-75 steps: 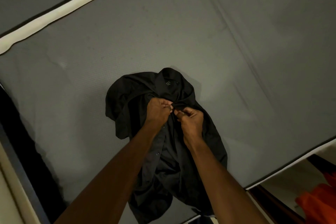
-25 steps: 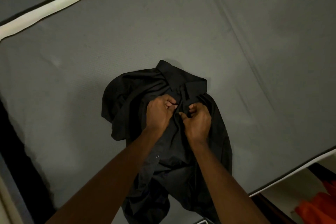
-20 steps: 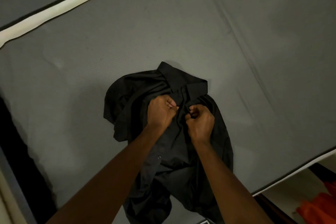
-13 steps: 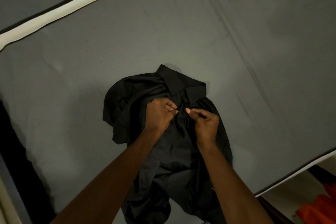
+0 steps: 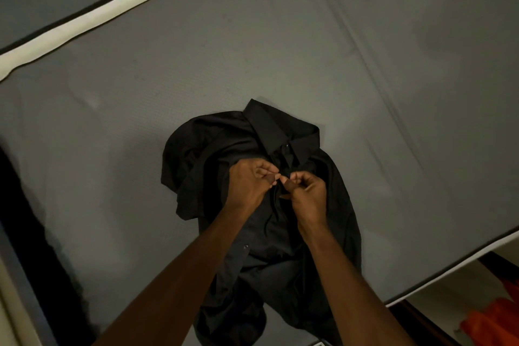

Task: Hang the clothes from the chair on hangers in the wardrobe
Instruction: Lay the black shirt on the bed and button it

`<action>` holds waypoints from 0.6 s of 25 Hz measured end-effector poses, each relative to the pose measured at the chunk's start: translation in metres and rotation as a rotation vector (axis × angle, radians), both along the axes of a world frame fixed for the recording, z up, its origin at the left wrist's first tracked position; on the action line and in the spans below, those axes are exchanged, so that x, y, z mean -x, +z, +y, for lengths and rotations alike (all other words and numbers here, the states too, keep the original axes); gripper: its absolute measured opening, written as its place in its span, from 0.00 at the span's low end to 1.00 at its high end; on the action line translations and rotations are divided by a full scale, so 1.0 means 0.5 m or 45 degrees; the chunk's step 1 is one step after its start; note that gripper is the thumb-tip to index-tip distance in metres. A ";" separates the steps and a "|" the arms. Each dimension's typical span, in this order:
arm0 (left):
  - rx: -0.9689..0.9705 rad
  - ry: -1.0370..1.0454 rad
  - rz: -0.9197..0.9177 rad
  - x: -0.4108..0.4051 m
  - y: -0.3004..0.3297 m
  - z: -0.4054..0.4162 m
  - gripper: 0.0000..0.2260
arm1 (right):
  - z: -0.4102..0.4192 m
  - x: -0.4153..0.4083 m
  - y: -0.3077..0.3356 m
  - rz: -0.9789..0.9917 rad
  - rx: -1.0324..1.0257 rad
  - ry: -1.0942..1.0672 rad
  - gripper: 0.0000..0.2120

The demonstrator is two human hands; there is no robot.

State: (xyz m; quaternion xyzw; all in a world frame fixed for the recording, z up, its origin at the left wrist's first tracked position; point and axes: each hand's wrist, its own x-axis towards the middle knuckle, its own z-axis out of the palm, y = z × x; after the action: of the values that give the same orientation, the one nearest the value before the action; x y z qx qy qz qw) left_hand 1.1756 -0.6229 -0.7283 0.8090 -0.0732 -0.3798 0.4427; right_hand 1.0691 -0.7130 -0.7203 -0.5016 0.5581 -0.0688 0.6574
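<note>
Grey mattress fabric (image 5: 118, 126) is filling the left of my view, with a cream piped edge (image 5: 92, 12) running along its far side and a dark gap showing at the near left. Moving right, the black shirt (image 5: 213, 146) is lying crumpled in the middle of the mattress, collar pointing far. My left hand (image 5: 248, 184) is pinching the placket just below the collar, and my right hand (image 5: 307, 194) is pinching the opposite edge, fingertips almost touching; I'm judging that I'm working a button there. The button itself is hidden under my fingers. Black on black in this dim light, I'm risking losing the buttonhole or mating the wrong pair, which would be skewing the shirt on a hanger. At the near right, past the mattress corner, something orange (image 5: 494, 320) is lying on a pale floor; no hanger or wardrobe is showing
</note>
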 end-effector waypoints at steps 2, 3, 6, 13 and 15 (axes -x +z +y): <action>0.054 0.031 0.126 -0.004 -0.002 0.002 0.04 | -0.002 -0.002 -0.004 -0.018 -0.005 0.059 0.10; 0.064 0.018 0.151 -0.005 -0.003 0.003 0.04 | -0.002 -0.002 -0.007 -0.023 -0.008 0.084 0.09; 0.074 0.008 0.198 -0.007 0.000 0.005 0.06 | 0.004 -0.003 -0.014 0.008 0.040 0.090 0.05; 0.130 0.117 0.288 0.003 -0.005 0.006 0.02 | 0.020 -0.012 -0.021 0.116 0.177 0.102 0.05; 0.149 0.098 0.319 0.008 -0.003 0.006 0.02 | 0.021 -0.015 -0.020 0.191 0.263 0.100 0.09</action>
State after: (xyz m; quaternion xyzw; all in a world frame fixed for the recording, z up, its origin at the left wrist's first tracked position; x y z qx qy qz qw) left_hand 1.1718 -0.6200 -0.7296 0.7302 -0.0083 -0.4555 0.5092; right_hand 1.0769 -0.7023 -0.7301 -0.5918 0.5756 -0.0628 0.5609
